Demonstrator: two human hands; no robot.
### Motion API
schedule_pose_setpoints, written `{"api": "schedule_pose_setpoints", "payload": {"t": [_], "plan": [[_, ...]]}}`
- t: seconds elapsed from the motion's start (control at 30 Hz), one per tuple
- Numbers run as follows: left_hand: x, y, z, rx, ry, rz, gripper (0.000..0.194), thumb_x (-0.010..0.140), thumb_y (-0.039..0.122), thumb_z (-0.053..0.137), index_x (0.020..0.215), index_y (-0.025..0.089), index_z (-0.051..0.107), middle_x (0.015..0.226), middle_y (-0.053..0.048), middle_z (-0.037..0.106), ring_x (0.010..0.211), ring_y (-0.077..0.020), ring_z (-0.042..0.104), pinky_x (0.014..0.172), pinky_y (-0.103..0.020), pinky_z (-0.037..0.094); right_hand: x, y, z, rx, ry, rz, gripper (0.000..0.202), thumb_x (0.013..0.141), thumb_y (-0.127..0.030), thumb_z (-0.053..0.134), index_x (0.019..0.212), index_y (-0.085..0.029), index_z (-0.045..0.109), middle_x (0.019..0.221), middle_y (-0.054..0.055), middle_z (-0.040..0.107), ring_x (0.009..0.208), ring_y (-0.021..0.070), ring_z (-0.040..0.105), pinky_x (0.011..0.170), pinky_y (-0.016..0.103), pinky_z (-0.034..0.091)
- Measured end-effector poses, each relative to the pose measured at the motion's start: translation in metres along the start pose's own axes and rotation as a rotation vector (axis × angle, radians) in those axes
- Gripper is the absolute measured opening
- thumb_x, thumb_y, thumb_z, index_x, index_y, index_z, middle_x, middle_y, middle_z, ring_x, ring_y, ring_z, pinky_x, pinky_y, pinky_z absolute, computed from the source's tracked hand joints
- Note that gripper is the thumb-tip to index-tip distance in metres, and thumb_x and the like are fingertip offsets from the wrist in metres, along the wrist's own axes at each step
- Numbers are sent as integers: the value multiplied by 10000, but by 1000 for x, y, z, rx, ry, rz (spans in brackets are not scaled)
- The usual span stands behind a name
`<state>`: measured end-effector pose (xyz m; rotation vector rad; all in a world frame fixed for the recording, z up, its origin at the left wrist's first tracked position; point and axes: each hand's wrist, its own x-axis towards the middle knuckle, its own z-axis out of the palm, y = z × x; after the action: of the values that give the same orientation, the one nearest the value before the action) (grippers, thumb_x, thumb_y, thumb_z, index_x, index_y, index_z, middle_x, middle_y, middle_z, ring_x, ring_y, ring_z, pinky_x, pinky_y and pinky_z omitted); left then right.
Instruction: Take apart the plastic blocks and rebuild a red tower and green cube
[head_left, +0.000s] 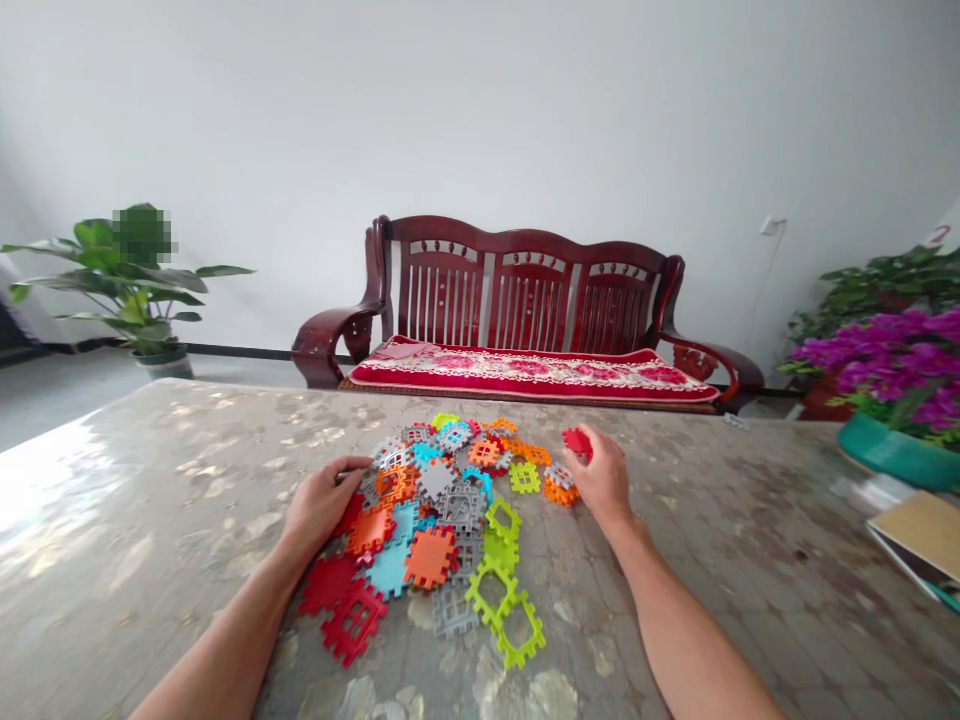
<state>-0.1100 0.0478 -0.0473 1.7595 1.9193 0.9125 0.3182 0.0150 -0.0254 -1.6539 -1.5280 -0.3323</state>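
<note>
My right hand pinches a red interlocking plastic tile between thumb and fingers, right of the pile. Just below that tile sits a small stack with a grey tile on top of an orange tile. My left hand rests at the pile's left edge, thumb and forefinger apart, beside a red tile; its other fingers are partly hidden. Between the hands spreads a heap of notched tiles: orange tile, light blue tile, grey window tile, red window tile and lime-green frame.
The heap lies on a patterned, glossy table. At the right edge are a notebook and a teal planter with purple flowers. Beyond stands a wooden bench with a red cushion; a potted plant is at left.
</note>
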Motion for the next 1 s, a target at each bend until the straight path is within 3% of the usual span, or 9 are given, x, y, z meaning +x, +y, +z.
{"api": "schedule_pose_setpoints", "payload": {"t": [0.1,0.3,0.87,1.0], "plan": [[0,-1,0,8,13,8,397,802,430,474,1046,254,733,910,-12,762,836,-215,680,713,-272,470,7,20,-10,-102,43,99,498,809,-369,578,1257,-152,604,1185,143,686,1048,289,612,942,440,447],[-1,1,-1,-12,7,10,395,805,435,477,1043,250,732,896,-9,764,834,-214,683,712,-269,473,10,45,-18,-194,-15,190,530,800,-396,562,1276,-167,606,1179,133,694,1029,299,611,915,433,438],[-4,8,-4,-7,10,3,396,798,413,479,1038,231,736,887,-18,763,803,-209,685,692,-268,475,5,63,-3,-75,-124,308,679,805,-429,552,1403,-118,474,1340,188,596,1190,311,577,993,436,432],[-4,8,-4,-14,3,-8,403,799,421,476,1046,231,731,855,-12,758,780,-206,680,681,-267,473,6,57,-8,-110,-75,263,685,802,-442,569,1393,-107,482,1367,194,570,1224,326,540,1018,460,408]]}}
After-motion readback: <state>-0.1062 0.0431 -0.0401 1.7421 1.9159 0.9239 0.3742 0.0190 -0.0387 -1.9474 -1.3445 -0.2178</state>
